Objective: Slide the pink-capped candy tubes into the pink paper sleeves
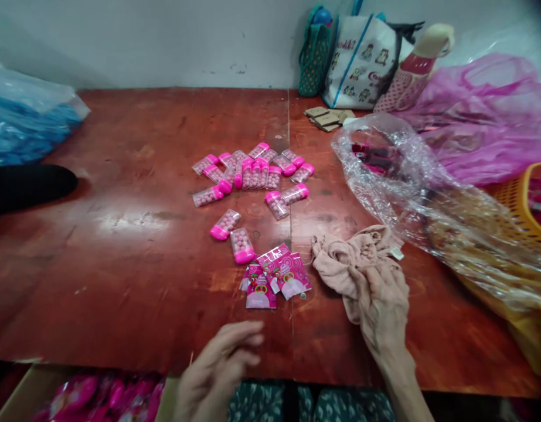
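My right hand [384, 302] is closed on a crumpled pale pink cloth [340, 258] that lies on the table. Over the table's near edge, my left hand [224, 363] is slightly blurred, its fingers apart and nothing in them. Just beyond it lie several pink printed cards [292, 278], overlapping one another. Two small clear containers with pink caps and round pink candies, one of them a candy container [241, 245], rest beside the cards. Farther back, several more of the same containers [255, 173] form a loose cluster, some touching.
A cardboard box [169, 398] with pink packets sits below the table's near edge at left. Clear plastic [384, 135], a pink bag [481, 117] and a yellow basket [514, 190] crowd the right. A bag with blue contents [28, 129] and a black object [30, 187] lie left.
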